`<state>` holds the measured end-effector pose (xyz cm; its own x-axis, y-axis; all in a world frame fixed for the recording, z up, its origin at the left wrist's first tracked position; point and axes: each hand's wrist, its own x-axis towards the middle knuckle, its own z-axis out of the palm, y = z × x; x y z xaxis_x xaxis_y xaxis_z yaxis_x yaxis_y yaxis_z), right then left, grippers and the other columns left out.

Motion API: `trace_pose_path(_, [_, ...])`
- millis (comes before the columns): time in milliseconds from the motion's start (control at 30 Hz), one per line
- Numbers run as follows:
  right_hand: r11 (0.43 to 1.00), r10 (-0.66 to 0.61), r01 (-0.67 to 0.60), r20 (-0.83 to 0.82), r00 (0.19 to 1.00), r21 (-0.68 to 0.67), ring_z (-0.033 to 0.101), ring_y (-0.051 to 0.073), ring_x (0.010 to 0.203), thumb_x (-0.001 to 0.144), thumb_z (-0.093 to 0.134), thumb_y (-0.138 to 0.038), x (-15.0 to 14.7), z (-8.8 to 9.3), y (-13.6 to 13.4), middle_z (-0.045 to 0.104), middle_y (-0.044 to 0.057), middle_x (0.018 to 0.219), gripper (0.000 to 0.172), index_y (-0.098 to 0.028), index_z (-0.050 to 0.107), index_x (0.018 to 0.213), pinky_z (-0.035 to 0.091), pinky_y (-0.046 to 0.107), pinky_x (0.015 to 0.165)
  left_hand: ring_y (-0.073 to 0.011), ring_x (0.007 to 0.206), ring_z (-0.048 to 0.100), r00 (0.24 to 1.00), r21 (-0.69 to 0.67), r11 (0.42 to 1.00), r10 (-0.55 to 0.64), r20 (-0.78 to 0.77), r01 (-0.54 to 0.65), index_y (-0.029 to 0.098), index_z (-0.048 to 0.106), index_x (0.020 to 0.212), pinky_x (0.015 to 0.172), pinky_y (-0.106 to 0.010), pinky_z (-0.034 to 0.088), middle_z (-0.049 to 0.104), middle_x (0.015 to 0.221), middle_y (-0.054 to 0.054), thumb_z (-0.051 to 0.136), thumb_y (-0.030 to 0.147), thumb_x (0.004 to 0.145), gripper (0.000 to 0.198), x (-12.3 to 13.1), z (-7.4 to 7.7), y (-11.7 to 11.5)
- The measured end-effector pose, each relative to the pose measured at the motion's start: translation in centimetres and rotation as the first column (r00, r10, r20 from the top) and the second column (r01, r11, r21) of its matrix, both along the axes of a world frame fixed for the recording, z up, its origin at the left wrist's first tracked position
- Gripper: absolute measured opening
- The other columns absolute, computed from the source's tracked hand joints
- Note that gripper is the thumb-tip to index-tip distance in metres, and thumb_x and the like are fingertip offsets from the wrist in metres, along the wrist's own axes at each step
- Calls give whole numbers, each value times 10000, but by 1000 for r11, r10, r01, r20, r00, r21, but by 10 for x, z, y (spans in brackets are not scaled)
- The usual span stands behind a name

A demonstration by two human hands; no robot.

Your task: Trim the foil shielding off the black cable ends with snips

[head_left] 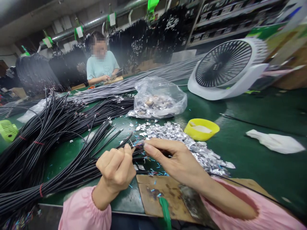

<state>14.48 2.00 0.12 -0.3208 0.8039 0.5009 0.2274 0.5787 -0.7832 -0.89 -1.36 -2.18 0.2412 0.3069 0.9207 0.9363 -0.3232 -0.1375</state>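
Observation:
In the head view my left hand [117, 166] is closed in a fist, thumb and forefinger pinched at the stripped end of a cable, where thin blue and purple wires [137, 144] show. My right hand [171, 155] pinches the same cable end between thumb and fingers, just right of the left fingertips. A black cable [242, 182] runs along my right forearm; whether it is the held one I cannot tell. Beneath and beyond the hands lie silvery foil scraps [165, 132] and small blue insulation bits [154, 182].
Bundles of black cables [69, 127] tied with red bands fill the left. A clear plastic bag [160, 95] of scraps, a yellow bowl [201, 129], a white fan [223, 70] and a crumpled white cloth [275, 141] stand beyond. Green-handled tool [165, 210] on cardboard. A co-worker [102, 67] sits opposite.

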Motion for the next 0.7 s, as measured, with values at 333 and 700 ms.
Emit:
trace_pose_path(333, [993,-93,96,-48,995,62,680,168,650,798,557,-242,0,-2,-1,735,33,773,180,-203,728,760,560,256,607,-93,484,532,991,-189,977,-75,114,95,148,608,750,469,-234,344,634,593,-4,525,149,848,129,4,13,-1])
trace_pose_path(700, [995,-99,99,-62,993,-6,637,156,586,807,541,-320,-1,-1,-1,707,28,671,232,-208,702,682,521,248,542,-81,435,481,619,-511,580,16,786,634,164,546,540,414,-206,338,546,491,13,435,289,893,391,2,22,0])
